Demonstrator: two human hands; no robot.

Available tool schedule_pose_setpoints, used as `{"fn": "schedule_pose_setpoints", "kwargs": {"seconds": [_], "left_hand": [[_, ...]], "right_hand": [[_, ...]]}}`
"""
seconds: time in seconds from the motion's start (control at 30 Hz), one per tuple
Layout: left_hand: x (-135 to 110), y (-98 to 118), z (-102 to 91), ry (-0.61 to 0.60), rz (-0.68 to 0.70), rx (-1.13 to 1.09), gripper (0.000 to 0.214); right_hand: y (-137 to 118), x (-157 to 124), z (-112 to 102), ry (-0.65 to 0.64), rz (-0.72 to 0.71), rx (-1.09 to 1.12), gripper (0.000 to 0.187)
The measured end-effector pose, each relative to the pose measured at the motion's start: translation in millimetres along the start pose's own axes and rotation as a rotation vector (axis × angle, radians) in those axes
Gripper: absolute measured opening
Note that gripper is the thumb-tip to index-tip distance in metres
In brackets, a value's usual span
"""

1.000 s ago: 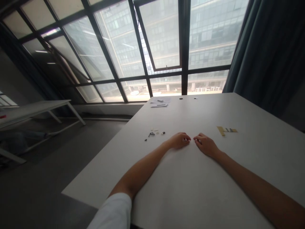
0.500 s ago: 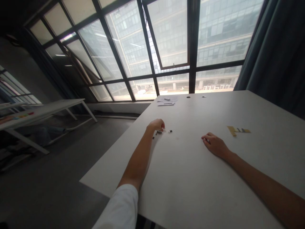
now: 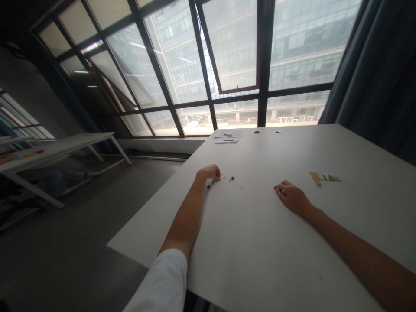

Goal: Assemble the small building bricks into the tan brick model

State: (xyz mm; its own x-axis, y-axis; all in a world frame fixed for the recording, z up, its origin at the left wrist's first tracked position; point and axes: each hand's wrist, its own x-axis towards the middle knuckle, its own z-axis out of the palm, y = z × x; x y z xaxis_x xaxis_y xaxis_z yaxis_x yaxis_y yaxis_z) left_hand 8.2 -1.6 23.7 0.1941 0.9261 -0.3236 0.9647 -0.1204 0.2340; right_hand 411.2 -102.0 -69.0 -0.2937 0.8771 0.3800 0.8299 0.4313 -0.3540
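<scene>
My left hand reaches down to a small cluster of parts on the white table, its fingers pinched together. Whatever lies between those fingertips is too small to make out. Close to it are a dark small piece, a pale small piece and a black-and-white small piece. My right hand rests on the tabletop with curled fingers; a tiny dark spot shows at its fingertips, but I cannot name it. Right of that hand lies a yellow and grey assembly of flat pieces.
Papers with a pen-like dark item lie at the table's far left corner. A round black disc is near the far edge. Another white table stands to the left, by the windows. A dark curtain hangs on the right.
My left hand has shifted slightly left and down over the small parts, uncovering the pale piece more. My right hand stays nearly in place.
</scene>
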Motion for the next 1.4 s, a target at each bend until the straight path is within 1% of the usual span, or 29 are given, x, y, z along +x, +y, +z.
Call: {"fn": "schedule_pose_setpoints", "kwargs": {"seconds": [0.6, 0.8, 0.93, 1.07, 1.17, 1.33, 1.4], "left_hand": [[-3, 3, 3.1, 0.042, -0.025, 0.039, 0.024], [-7, 7, -3.2, 0.075, 0.002, 0.017, 0.02], [-13, 18, -11.3, 0.114, 0.054, -0.009, 0.021], [-18, 33, -13.8, 0.151, 0.161, -0.054, 0.019], [-20, 45, -11.3, 0.161, 0.244, -0.09, 0.018], [-19, 66, -3.5, 0.166, 0.298, -0.105, 0.019], [-18, 77, 1.0, 0.157, 0.348, -0.111, 0.02]], "right_hand": [[1, 0, 2, -0.005, -0.002, -0.011, 0.025], [3, 1, 2, -0.006, -0.003, -0.009, 0.025], [3, 1, 2, -0.016, -0.003, -0.017, 0.025], [2, 1, 2, -0.009, 0.003, -0.011, 0.025], [1, 1, 1, -0.011, 0.005, -0.001, 0.025], [-3, 1, -2, -0.018, 0.018, 0.009, 0.025], [-4, 1, -3, -0.017, 0.021, 0.009, 0.024]]}}
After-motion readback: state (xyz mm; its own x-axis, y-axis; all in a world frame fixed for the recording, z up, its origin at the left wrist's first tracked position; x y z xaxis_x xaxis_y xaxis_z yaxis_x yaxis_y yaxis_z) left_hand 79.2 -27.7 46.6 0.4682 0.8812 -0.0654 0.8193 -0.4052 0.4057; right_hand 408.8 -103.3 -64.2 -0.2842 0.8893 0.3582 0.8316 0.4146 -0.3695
